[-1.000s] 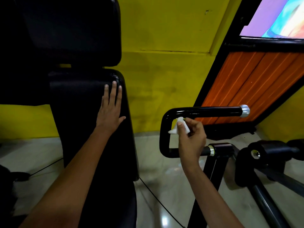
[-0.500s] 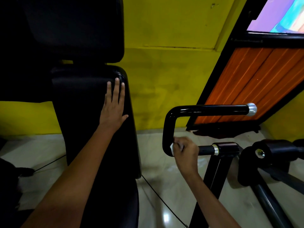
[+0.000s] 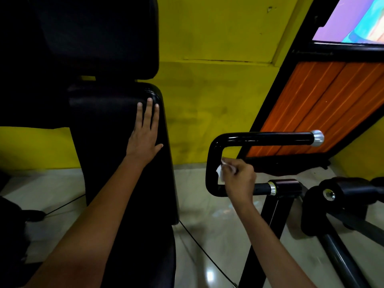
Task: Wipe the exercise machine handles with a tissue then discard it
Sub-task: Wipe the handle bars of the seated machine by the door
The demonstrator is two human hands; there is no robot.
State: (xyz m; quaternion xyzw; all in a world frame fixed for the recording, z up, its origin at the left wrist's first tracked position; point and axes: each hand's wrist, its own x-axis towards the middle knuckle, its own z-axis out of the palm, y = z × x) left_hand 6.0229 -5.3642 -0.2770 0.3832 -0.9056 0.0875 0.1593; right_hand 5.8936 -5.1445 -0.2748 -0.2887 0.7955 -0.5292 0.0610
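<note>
Darkness swallows the seat back (image 3: 116,142) at far left, its outline lost; left hand (image 3: 143,140) lies flat on it, fingers straight, holding nothing; bare floor (image 3: 193,194) gaps between seat and handle (image 3: 212,171); right hand (image 3: 239,179) pinches a white tissue (image 3: 219,170) against the handle's upright bend, tissue mostly hidden by fingers; machine frame cut off right.

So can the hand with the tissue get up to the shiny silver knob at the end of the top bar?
Probably yes. The right hand holds the tissue against the handle's upright part, and the silver end cap sits up and to its right with only open air between them.
</note>
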